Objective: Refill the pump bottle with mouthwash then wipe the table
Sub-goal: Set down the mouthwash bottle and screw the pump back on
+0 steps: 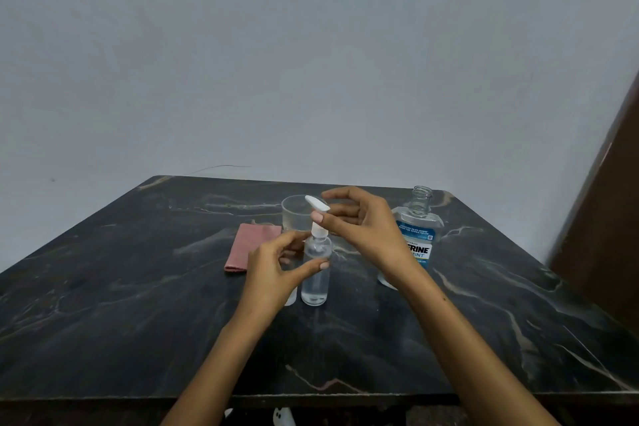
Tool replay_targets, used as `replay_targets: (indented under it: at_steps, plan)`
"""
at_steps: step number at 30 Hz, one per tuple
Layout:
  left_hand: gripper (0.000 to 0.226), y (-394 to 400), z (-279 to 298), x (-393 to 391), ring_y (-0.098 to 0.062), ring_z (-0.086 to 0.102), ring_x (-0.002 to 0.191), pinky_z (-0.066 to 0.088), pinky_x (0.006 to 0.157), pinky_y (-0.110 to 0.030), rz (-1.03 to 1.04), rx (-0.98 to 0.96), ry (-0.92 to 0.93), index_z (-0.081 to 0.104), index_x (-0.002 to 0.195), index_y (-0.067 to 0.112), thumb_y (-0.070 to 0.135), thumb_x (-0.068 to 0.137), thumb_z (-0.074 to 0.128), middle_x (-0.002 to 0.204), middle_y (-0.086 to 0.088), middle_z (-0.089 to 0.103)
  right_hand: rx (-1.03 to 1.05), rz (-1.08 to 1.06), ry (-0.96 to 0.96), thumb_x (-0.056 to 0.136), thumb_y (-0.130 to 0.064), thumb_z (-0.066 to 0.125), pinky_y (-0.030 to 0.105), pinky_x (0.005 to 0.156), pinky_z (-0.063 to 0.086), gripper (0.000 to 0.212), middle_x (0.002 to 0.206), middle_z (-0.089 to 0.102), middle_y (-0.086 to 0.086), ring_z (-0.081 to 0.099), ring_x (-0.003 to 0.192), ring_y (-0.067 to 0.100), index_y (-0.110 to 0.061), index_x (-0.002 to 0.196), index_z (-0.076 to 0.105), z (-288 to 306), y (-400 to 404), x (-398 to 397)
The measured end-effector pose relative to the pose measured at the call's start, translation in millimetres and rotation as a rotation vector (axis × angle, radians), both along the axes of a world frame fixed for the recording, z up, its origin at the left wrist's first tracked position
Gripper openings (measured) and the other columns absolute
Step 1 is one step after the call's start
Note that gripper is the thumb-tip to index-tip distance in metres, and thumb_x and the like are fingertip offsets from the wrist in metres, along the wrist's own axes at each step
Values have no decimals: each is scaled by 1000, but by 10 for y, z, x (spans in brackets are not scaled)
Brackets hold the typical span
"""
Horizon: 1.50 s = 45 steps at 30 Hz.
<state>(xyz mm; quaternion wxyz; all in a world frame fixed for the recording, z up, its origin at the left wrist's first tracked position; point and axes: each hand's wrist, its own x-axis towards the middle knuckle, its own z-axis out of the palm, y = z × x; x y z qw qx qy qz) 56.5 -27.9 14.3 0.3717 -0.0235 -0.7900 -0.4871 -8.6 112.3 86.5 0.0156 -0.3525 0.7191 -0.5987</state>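
Dark table (138,322): one pump bottle (316,273), one mouthwash bottle (416,235), one cloth (250,245).

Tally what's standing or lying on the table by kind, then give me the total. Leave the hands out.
Bottles: 2, the pump bottle and the uncapped mouthwash bottle
Cups: 1, the clear cup
Cloths: 1, the folded pink cloth
Total: 4

A further clear item may sit behind the left hand; it is too hidden to count.
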Motion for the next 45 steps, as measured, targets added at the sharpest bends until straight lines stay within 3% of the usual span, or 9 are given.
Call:
replay_targets:
  at_steps: [5,10,15,21,26,32,35,38,45]
  plan:
    - [45,4,-4,12,12,61,93,47,76,-5,-46,55,-21,58,93,45,24,62,83,93,25,64,-43,41,-56,74,-7,78,33,82,58,45,95,73,18,72,90,25,-7,114,59,-33,-60,9]
    - [46,18,0,9,16,60,89,48,75,-4,-84,129,-55,56,95,47,37,57,78,94,26,63,-21,-51,-37,69,-15,83,31,79,58,51,90,72,13,70,86,24,-11,113,58,-64,-136,7]
    - [39,2,-18,-12,12,62,89,48,71,-5,-102,163,-58,61,89,44,38,55,79,86,32,68,-13,179,-237,81,-7,71,24,89,53,59,106,73,12,69,101,16,-14,132,42,-14,2,-109]
    - [41,8,-17,-8,14,61,91,47,70,-4,-98,153,-44,60,92,45,40,55,78,89,25,68,-24,-85,-141,60,-17,88,19,71,55,72,78,72,-1,70,75,5,-13,122,50,-130,-70,-67]
    - [39,4,-25,-26,3,65,91,51,73,-9,-89,150,-47,63,92,37,31,58,81,92,13,71,12,175,-240,77,2,73,31,92,54,68,120,65,15,64,112,21,-14,135,41,-81,50,-100]
    - [37,-10,-43,-35,-1,66,94,54,77,-14,-89,123,-56,64,96,30,28,62,81,96,6,72,28,-73,-53,59,-10,88,28,75,58,59,86,71,7,69,77,15,-9,109,57,-117,-48,-51]
    - [39,-2,-28,-27,-2,66,93,54,79,-15,-103,125,-50,65,97,27,32,61,80,95,8,72,137,9,6,65,-15,85,27,86,56,62,103,66,5,66,95,14,-15,117,51,-143,-36,-56]
    - [38,4,-21,-22,2,66,89,51,74,-10,-94,138,-41,64,92,36,34,58,80,89,18,72,15,207,-181,79,-1,71,35,94,54,60,119,65,16,65,109,24,-13,132,45,-106,60,-67]
    - [35,-11,-40,-33,0,66,92,52,75,-12,-87,125,-25,64,90,37,30,60,82,91,11,72,31,-100,10,61,-16,88,25,74,57,63,84,70,5,68,77,12,-11,115,55,-164,-51,-31]
